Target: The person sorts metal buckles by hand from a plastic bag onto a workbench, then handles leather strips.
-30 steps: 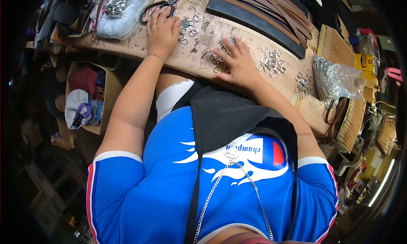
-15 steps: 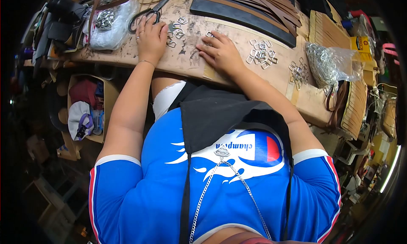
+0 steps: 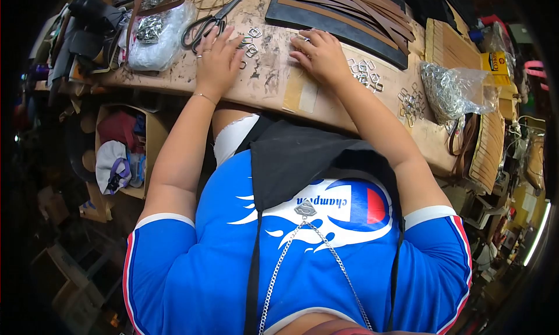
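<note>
On the workbench (image 3: 273, 82), far edge, centre:

1. Left hand (image 3: 218, 58): palm down, fingers spread wide and flat on the wood, holding nothing. Its fingertips are just beside a few loose metal rings (image 3: 251, 39) and near the scissors (image 3: 204, 23), which lie further left.
2. Right hand (image 3: 322, 55): palm down, fingers bent toward the near edge of the dark mat (image 3: 332, 22). Whether a ring is pinched beneath them cannot be told.
3. Ring cluster (image 3: 364, 73): just right of the right hand, on bare wood.
4. Second ring cluster (image 3: 410, 102): further right, beside a clear bag of rings (image 3: 460, 90).
5. Leather straps (image 3: 361, 3): laid across the mat, far side.
6. Plastic bag of hardware (image 3: 154, 38): far left.
7. Tape patch (image 3: 301, 93): near edge, between the arms.
</note>
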### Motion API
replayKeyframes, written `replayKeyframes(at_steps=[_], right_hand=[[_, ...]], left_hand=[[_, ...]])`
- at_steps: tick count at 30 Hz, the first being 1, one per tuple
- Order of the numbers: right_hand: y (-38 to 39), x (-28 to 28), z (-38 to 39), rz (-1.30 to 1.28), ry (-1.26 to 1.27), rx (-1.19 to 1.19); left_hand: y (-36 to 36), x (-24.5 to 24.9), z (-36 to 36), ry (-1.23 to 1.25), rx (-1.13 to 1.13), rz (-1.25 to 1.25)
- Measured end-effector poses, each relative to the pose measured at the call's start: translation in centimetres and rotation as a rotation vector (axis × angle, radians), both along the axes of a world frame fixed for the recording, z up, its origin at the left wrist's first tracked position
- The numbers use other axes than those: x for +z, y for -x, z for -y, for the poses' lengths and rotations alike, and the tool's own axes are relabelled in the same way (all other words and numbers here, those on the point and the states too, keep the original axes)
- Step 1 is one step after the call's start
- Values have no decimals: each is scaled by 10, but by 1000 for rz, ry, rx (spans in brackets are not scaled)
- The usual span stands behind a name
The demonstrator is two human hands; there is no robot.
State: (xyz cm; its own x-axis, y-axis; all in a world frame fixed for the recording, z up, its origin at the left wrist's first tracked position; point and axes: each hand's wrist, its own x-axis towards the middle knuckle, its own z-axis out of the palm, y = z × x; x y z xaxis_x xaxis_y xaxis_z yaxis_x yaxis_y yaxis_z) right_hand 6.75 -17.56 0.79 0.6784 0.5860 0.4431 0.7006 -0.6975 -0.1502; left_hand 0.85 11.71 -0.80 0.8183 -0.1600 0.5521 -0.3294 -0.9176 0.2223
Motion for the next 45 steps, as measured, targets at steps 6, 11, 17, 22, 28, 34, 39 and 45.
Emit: replayKeyframes(at_steps=[6, 11, 17, 22, 28, 34, 39, 45], right_hand=[[-2, 25, -39, -37, 74, 116], [-5, 11, -76, -138, 76, 336], [-2, -5, -69, -173, 35, 359], [14, 7, -48, -280, 118, 396], [6, 10, -57, -152, -44, 447], [15, 5, -45, -268, 65, 505], [36, 13, -18, -379, -1, 517], [40, 36, 10, -435, -199, 306]], left_hand=[[27, -1, 17, -44, 34, -92], [5, -7, -13, 103, 168, 78], [14, 21, -9, 177, 58, -135], [35, 17, 10, 146, -13, -185], [41, 8, 21, 184, -34, -146], [45, 15, 26, 230, -84, -192], [56, 16, 55, 293, -281, -252], [-3, 16, 35, 167, -14, -22]])
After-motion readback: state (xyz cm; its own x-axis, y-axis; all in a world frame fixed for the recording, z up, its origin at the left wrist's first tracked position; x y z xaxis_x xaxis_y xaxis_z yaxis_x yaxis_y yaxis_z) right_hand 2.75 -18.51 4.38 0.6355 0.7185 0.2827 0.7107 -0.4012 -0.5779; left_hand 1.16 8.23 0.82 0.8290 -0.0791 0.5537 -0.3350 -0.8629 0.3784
